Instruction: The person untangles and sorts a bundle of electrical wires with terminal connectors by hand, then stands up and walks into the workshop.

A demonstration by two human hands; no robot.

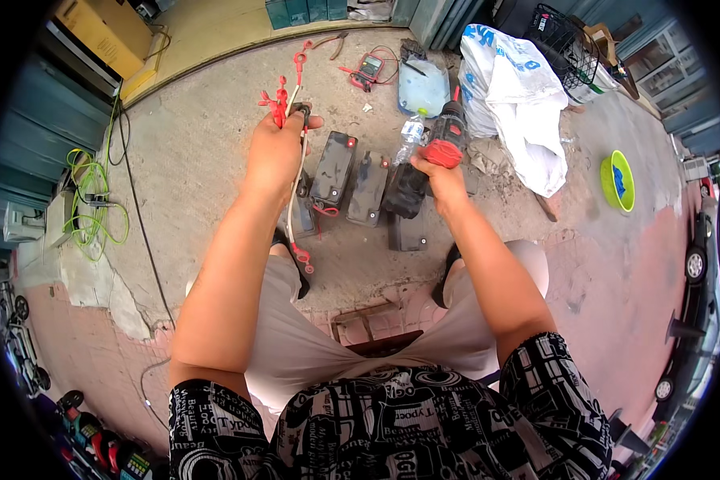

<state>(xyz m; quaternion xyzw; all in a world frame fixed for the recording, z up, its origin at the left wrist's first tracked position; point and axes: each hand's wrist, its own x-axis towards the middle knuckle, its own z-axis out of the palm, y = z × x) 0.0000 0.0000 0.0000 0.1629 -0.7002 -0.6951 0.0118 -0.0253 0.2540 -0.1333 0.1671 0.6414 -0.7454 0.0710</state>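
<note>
My left hand (274, 156) is closed around several connecting cables (298, 172) with red ring-shaped ends; one hangs past my wrist, and other ends stick up above my fingers. In my right hand (446, 182) is a black and red cordless drill (453, 126), its front pointing away from me. Between my forearms, dark box-shaped batteries lie on the ground: one (334, 168) with a red terminal mark, another (367, 190) beside it and one (409, 233) nearer my feet. A further battery (299, 218) is partly hidden by my left arm and the cable.
A clear plastic bottle (410, 138) is left of the drill. Farther off are a multimeter (368, 70), pliers (329, 43) and a light-blue tray (424, 88). A white sack (514, 88) and a green basin (618, 182) are on the right, coiled green cable (93, 214) on the left.
</note>
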